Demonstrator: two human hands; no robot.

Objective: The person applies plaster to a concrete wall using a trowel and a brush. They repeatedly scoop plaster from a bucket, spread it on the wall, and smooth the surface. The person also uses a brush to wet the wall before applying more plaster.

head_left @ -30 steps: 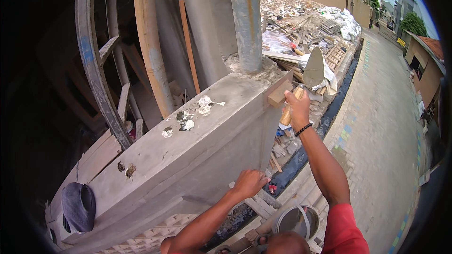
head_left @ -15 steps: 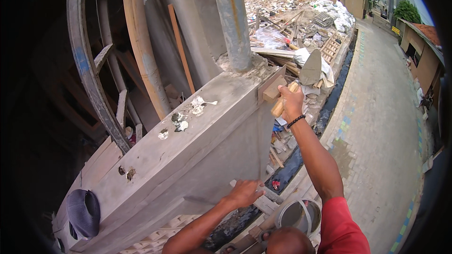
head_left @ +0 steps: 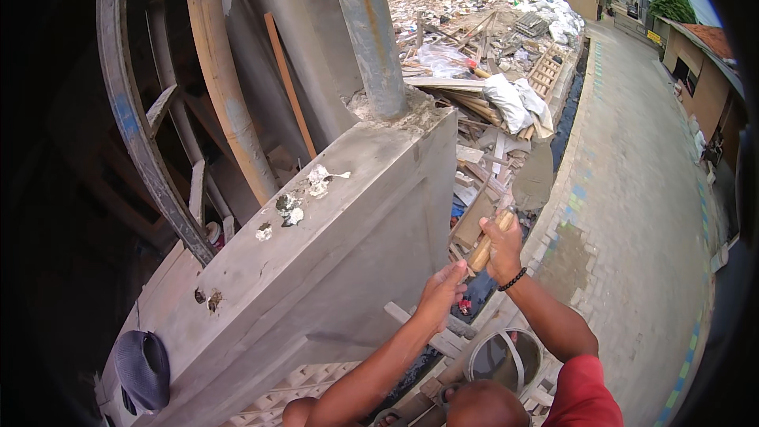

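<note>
My right hand (head_left: pixel 504 251), a black bead bracelet at its wrist, is closed round the wooden handle of a pointed trowel (head_left: pixel 531 178). The grey blade points away from me, above the drain edge. Beside the handle is a flat brown wooden float (head_left: pixel 473 223), partly hidden by the right hand. My left hand (head_left: pixel 441 294) reaches up to the handle's lower end, fingers closed at what looks like the float's near edge; the exact grip is hard to see. Left of both hands stands a grey plastered wall (head_left: pixel 379 190), its end face apart from the tools.
A rusty metal post (head_left: pixel 370 39) rises from the wall's far end. On its top lies a dark cap (head_left: pixel 141 368), and a ladder (head_left: pixel 130 111) and bamboo pole (head_left: pixel 221 79) stand behind. A bucket (head_left: pixel 506 364) sits below me, near a drain, rubble (head_left: pixel 466 32) and paved lane (head_left: pixel 624 213).
My right hand has drawn the trowel and float away from the wall's end, down and toward me. My left hand has risen from low beside the wall to meet them.
</note>
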